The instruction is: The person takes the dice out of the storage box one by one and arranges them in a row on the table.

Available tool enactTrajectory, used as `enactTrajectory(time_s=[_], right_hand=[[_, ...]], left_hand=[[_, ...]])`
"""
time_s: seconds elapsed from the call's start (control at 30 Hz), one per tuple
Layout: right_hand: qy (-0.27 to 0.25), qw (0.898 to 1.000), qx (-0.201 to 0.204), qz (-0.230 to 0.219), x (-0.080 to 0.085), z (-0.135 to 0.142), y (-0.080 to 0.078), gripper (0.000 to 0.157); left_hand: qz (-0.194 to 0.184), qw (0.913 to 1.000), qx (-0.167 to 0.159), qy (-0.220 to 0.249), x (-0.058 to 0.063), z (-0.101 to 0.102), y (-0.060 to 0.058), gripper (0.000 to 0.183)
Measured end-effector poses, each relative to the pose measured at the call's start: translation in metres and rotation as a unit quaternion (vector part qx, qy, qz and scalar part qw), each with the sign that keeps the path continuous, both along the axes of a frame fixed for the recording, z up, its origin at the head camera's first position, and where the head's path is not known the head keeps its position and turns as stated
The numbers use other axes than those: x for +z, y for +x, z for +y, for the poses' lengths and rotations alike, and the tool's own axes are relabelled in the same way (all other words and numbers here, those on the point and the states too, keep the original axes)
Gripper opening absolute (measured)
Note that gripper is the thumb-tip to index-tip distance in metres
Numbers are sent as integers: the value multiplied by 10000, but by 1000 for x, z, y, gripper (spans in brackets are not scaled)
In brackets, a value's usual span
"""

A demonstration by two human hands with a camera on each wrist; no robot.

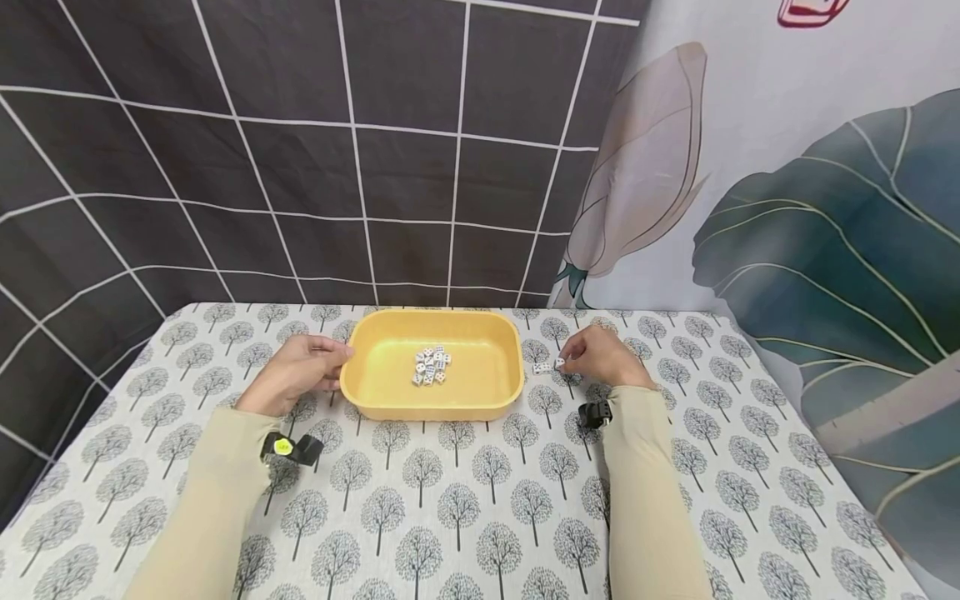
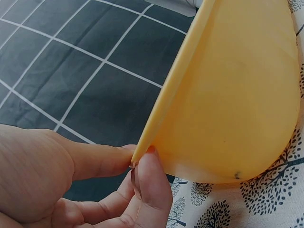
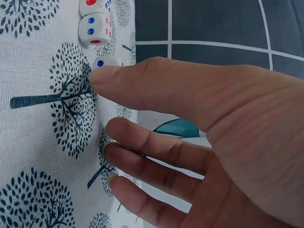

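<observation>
A yellow plastic basin [image 1: 432,412] stands on the table with a cluster of several white dice [image 1: 429,367] on its floor. My left hand [image 1: 307,367] is at the basin's left end, its thumb and fingers pinching the rim [image 2: 159,102]. Right of the basin, my right hand [image 1: 600,354] holds a single white die [image 3: 105,61] at its thumb tip; the thumb covers part of it and hides the index finger in the right wrist view. Beside that die, more white dice [image 1: 542,367] sit in a short row, their pips red and blue [image 3: 94,28].
A white cloth with a tree print [image 1: 420,517] covers the table. Behind it hangs a dark curtain with white grid lines [image 1: 405,175], and at the right a light curtain with a flower and large leaves [image 1: 825,225]. Each wrist wears a black strap [image 1: 303,450].
</observation>
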State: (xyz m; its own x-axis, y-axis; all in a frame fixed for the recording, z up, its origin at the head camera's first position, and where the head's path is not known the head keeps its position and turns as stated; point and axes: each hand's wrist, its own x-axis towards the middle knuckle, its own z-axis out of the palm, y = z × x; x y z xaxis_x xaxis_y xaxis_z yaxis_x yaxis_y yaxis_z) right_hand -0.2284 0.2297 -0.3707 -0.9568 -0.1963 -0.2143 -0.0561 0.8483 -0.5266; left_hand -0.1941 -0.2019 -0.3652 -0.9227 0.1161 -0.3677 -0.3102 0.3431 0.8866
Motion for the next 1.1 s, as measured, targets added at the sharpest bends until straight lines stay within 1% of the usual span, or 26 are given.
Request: enactTrajectory(time_s=[0.23, 0.43, 0.77, 0.97, 1.1], right_hand=[[37, 9998, -201, -48, -1, -4, -1, 19], [183, 9996, -213, -41, -1, -7, 0, 20], [181, 9995, -258, -94, -2, -10, 0, 24], [99, 9990, -340, -255, 1, -11, 2, 29], [67, 9992, -284, -277, 7, -12, 4, 37]], left_hand=[[-15, 10000, 21, 3, 1, 0, 0, 40], [-29, 10000, 34, -9, 1, 1, 0, 40], [-20, 10000, 22, -29, 3, 2, 1, 39], [3, 10000, 37, -34, 3, 1, 2, 40], [14, 10000, 17, -39, 2, 1, 2, 41]])
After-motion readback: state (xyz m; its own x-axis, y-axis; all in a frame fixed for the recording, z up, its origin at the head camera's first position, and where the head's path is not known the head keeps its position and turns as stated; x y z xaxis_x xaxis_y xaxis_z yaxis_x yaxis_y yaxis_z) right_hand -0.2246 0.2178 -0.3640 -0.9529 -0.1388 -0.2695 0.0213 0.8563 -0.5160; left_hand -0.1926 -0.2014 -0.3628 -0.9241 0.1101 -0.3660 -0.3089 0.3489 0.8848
